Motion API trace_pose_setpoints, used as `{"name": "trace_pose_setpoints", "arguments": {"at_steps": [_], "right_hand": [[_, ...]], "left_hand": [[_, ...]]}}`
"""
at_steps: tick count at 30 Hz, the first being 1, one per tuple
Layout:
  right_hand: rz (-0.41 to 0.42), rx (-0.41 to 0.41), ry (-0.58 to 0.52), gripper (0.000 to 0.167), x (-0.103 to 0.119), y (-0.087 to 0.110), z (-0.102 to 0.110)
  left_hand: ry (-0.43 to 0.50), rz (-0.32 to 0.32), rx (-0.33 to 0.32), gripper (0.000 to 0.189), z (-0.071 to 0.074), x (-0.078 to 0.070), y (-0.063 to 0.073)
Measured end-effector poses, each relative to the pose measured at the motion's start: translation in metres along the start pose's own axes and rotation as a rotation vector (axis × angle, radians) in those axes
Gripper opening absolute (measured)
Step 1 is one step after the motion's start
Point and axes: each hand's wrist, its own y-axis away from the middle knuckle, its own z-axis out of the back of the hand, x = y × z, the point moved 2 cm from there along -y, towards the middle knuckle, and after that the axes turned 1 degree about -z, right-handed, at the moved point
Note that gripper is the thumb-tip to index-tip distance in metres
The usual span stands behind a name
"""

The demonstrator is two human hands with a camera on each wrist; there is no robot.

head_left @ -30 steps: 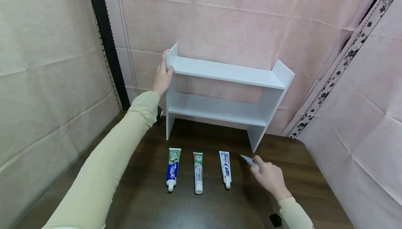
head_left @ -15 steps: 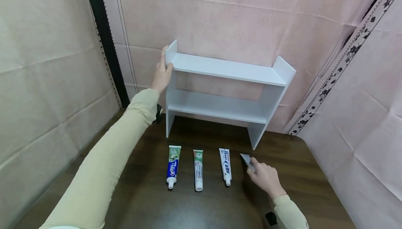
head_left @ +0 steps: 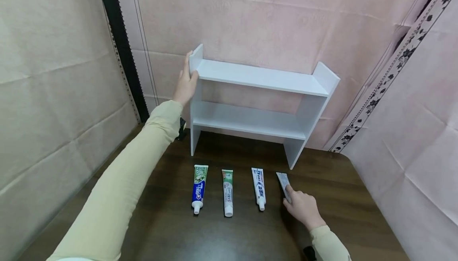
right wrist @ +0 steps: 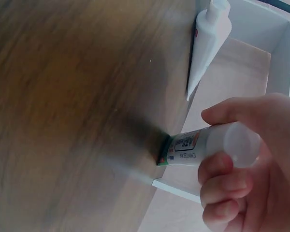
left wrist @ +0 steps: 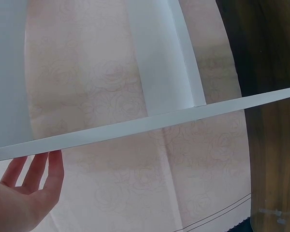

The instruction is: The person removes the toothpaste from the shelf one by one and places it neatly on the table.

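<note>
My right hand (head_left: 305,210) holds a toothpaste tube (head_left: 283,181) by its cap end, above the table at the right end of a row of tubes. In the right wrist view, thumb and fingers close round this white tube (right wrist: 186,147), whose flat end is green. My left hand (head_left: 185,85) rests against the outer left side of a white two-tier shelf (head_left: 250,128). Its fingers (left wrist: 53,176) touch the side panel in the left wrist view. Left of the held tube lie a white-and-blue tube (head_left: 259,189), a green-and-white tube (head_left: 228,193) and a green-and-blue tube (head_left: 199,189).
The shelf stands at the back of a dark wooden table (head_left: 171,221), in front of a pale pink cloth backdrop (head_left: 250,18). More cloth hangs along the left (head_left: 61,74) and right (head_left: 411,161) sides.
The tube in my right hand has turned from a slant to nearly parallel with the others, and the hand has shifted slightly downward in view. My left hand stays at the shelf.
</note>
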Motion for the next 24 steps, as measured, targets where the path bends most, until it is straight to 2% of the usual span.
{"name": "trace_pose_setpoints", "arguments": {"at_steps": [7,11,17,24], "right_hand": [[-0.027,0.161,-0.024,0.024,-0.002,0.0,0.003],[-0.048,0.201,-0.056,0.021,-0.004,0.002,0.003],[-0.065,0.197,-0.097,0.022,-0.007,0.001,0.001],[-0.06,0.203,-0.174,0.024,-0.013,-0.007,0.002]], "left_hand": [[0.015,-0.009,-0.003,0.059,-0.003,0.0,0.003],[0.019,-0.015,-0.006,0.059,-0.006,0.0,0.007],[0.013,-0.008,0.006,0.059,-0.007,-0.005,0.007],[0.031,-0.025,-0.013,0.06,-0.001,-0.008,0.005]]}}
